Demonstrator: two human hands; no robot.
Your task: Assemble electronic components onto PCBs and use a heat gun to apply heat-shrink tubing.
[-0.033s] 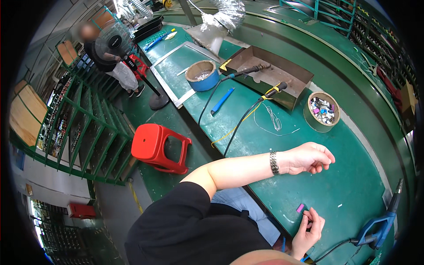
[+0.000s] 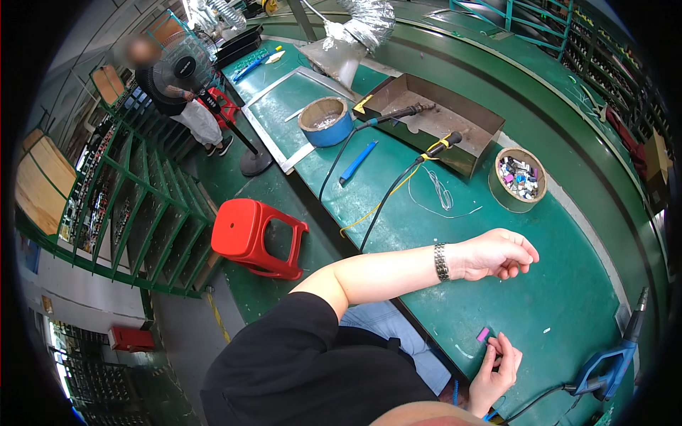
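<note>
My left hand (image 2: 501,254), with a metal-band watch (image 2: 441,262) at its wrist, hovers over the green workbench (image 2: 419,280). Its fingers are curled in and hide whatever may be between them. Nearer to me, my right hand (image 2: 499,370) is closed in a pinch low over the bench, thumb close to the forefinger; what it holds is too small to make out. A small purple block (image 2: 482,334) is just beyond its fingertips; whether they touch it I cannot tell. To the right of the hands is a tiny white piece (image 2: 546,330).
A round tub of small mixed parts (image 2: 519,177) stands beyond my left hand, beside a brown metal tray (image 2: 440,117) and two corded soldering irons (image 2: 442,144). A blue cutter (image 2: 359,162), blue tub (image 2: 326,130), blue hot-air gun (image 2: 607,369) and red stool (image 2: 245,227) are around. A person (image 2: 170,92) stands beside a fan.
</note>
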